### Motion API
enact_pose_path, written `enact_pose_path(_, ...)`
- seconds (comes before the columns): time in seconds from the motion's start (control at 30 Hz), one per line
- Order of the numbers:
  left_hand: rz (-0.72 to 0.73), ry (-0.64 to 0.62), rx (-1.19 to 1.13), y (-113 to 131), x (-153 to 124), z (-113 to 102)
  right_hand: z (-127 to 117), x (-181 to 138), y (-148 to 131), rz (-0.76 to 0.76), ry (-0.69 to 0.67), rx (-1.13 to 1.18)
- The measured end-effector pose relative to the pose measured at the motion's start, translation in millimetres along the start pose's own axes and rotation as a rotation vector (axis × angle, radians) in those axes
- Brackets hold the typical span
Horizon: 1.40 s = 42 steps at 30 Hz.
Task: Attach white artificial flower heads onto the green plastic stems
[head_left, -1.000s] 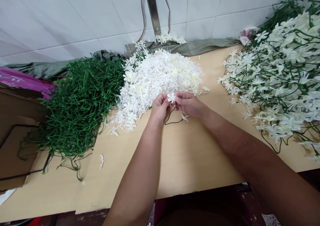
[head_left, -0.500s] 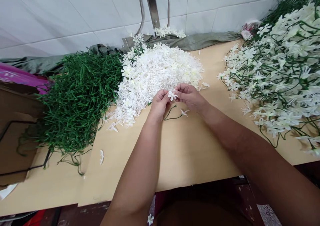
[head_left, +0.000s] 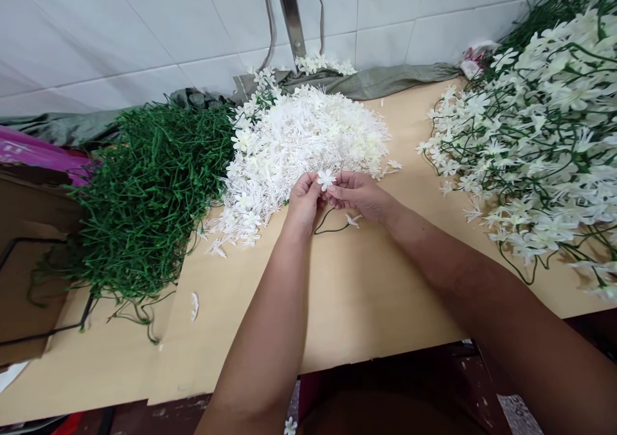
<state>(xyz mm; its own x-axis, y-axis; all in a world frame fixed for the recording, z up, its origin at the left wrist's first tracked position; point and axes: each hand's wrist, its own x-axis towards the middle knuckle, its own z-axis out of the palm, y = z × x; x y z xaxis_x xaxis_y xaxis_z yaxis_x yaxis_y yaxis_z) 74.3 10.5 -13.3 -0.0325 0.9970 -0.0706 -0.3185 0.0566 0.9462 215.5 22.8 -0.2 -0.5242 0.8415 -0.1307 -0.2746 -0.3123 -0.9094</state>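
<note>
Head view: white flower (head_left: 326, 178) faces up between both hands.

left arm: reaching forward from the lower centre, forearm bare, running up to the wrist
left hand (head_left: 303, 197): knuckles facing the camera, fingers curling inward, thumb and fingertips pinching together at the top
right arm: coming in from the lower right, bare forearm angling up and left across the view
right hand (head_left: 359, 194): lying palm-down, fingers pointing left, thumb and forefinger closing in a pinch grip
both hands: meeting fingertip to fingertip, wrists apart, held at about the same height
</note>
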Motion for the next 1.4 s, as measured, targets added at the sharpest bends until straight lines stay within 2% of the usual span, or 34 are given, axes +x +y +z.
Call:
enact_pose_path(0.2,0.045,-0.032,0.004,-5.4,3.2,-2.4,5.0,3.1,3.8,-0.029,0.094,0.008)
enact_pose_path(0.4,0.072,-0.039,-0.027,-3.9,1.1,-5.0,9.6,-0.7,-0.6,-0.010,-0.057,0.124)
enact_pose_path(0.47,0.059,-0.042,-0.030,-3.2,1.0,-5.9,11.4,-2.0,-2.0,0.012,-0.068,0.135)
enact_pose_path(0.6,0.047,-0.017,-0.048,-2.2,1.7,-4.8,12.9,-1.1,-0.5,-0.001,0.066,0.050)
enact_pose_path(0.7,0.018,0.002,-0.032,-0.9,0.7,-2.0,12.6,2.2,2.6,-0.065,0.146,0.001)
enact_pose_path(0.9,0.018,0.039,0.087,2.9,-1.2,0.2,8.5,7.6,4.1,-0.278,0.155,-0.123)
enact_pose_path(1.03,0.027,0.039,0.142,3.4,-0.3,0.5,6.9,7.5,1.0,-0.280,0.145,-0.183)
enact_pose_path(1.17,0.052,0.023,0.183,7.0,-1.4,0.1,5.2,8.5,0.1,-0.263,0.196,-0.192)
enact_pose_path(1.3,0.087,-0.025,0.396,14.7,-7.2,-5.1,-2.2,11.1,1.1,-0.293,0.213,-0.163)
enact_pose_path(1.4,0.057,-0.173,0.694,17.9,-13.3,-11.7,-10.6,13.1,1.9,-0.292,0.208,-0.122)
